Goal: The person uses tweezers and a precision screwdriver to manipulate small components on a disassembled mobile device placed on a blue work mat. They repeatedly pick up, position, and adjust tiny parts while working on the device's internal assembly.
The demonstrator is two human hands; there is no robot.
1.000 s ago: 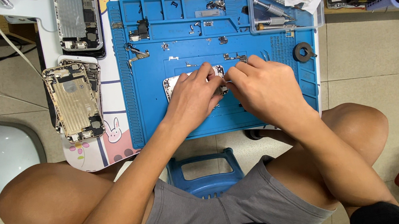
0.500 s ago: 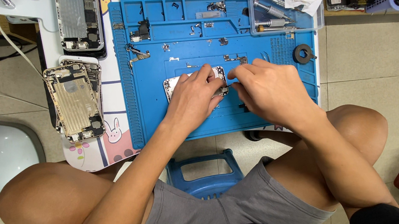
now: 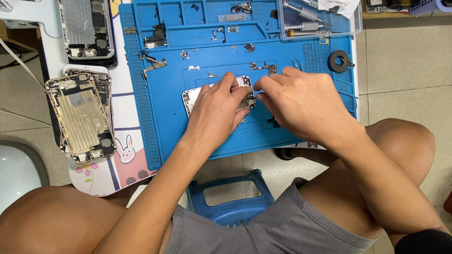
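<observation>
Pinning the opened phone (image 3: 191, 97) flat on the blue mat (image 3: 180, 139) with my left hand (image 3: 216, 110), I'd keep my right hand (image 3: 299, 102) low, its fingers (image 3: 263, 85) pinched over the phone's edge, though around what I cannot tell.

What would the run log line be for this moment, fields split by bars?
left hand: on phone | right hand: at phone's right end | surface: blue mat | nearby: opened phone, black ring
</observation>
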